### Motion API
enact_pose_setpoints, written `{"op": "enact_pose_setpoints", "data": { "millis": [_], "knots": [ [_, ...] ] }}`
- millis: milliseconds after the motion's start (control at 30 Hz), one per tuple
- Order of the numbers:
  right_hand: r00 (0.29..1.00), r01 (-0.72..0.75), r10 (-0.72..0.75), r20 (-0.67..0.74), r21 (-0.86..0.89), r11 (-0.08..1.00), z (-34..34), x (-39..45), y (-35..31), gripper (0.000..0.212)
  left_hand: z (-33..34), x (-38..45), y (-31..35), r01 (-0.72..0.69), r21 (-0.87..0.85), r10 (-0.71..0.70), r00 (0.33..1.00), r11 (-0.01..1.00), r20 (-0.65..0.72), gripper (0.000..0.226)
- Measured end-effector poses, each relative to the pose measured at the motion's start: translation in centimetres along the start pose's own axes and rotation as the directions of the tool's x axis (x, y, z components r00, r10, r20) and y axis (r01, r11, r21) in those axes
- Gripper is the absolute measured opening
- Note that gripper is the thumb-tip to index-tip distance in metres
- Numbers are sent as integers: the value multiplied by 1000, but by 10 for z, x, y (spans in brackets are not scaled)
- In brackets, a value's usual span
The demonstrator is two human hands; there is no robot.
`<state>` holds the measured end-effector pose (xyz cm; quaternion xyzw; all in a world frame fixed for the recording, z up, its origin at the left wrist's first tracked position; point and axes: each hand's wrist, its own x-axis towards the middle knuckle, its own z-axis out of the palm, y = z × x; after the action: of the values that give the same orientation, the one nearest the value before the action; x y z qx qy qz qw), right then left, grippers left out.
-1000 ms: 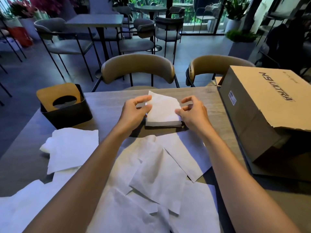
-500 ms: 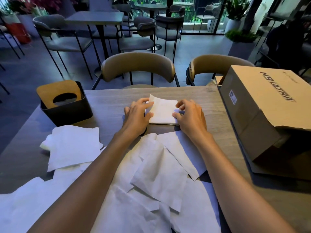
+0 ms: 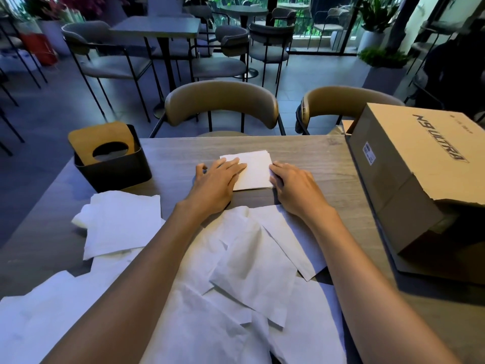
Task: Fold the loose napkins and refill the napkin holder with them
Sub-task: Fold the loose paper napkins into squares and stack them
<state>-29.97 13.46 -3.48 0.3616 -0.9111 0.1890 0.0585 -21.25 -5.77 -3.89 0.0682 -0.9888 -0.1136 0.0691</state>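
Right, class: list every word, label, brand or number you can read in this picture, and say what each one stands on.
"N9 ULTRA": large dark letters, seen upside down, on the top of the cardboard box.
Faint small print near the box's far edge: too small to read.
White sticker on the box's side, with what looks like a code: too small to read.
Nothing readable shows on the napkin holder or the napkins.
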Motion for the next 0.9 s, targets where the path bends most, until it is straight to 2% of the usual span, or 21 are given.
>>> {"op": "enact_pose_setpoints", "data": {
  "millis": [67,133,200,267,333,400,467,533,600,667,733,767,833,900],
  "knots": [
    [998,-56,56,-7,64,996,-16,-1,-5,14,-6,-4,2,-6,-69,2,999,998,-52,45],
    [992,-115,120,-41,108,988,-34,-6,-9,30,-15,-12,10,-2,-136,-11,995,991,-99,42],
    [979,-194,200,-41,130,972,-49,-17,-11,39,-26,-23,21,-25,-210,9,997,977,-75,35],
    [948,-318,318,28,12,948,-59,-32,-7,35,-32,-35,33,-63,-244,62,998,968,-9,29],
    [882,-436,452,131,-133,890,-68,-52,0,37,-32,-47,45,-100,-238,108,994,966,23,28],
    [835,-475,511,204,-201,857,-71,-74,6,40,-28,-56,56,-124,-230,131,991,965,16,27],
    [838,-477,509,195,-193,858,-68,-92,9,38,-25,-63,64,-117,-231,123,992,966,11,28],
    [886,-432,441,146,-90,897,-68,-105,11,33,-24,-67,70,-86,-232,90,996,969,5,31],
    [933,-352,334,130,150,924,-75,-111,11,28,-27,-70,75,-63,-260,69,998,963,13,37],
    [966,-258,244,89,414,873,-88,-111,3,23,-30,-73,78,-41,-369,64,997,928,51,43],
    [982,-153,191,-3,586,796,-99,-104,-6,18,-34,-72,82,8,-573,56,994,819,93,43],
    [983,-114,178,-36,640,760,-104,-98,-10,17,-36,-70,83,34,-696,41,995,717,92,42],
    [980,-69,180,-85,701,709,-110,-83,-18,18,-44,-64,80,76,-872,-73,996,483,47,34],
    [963,-57,233,-135,742,667,-107,-64,-25,17,-56,-56,71,123,-935,-208,977,332,55,29]
  ]
}}
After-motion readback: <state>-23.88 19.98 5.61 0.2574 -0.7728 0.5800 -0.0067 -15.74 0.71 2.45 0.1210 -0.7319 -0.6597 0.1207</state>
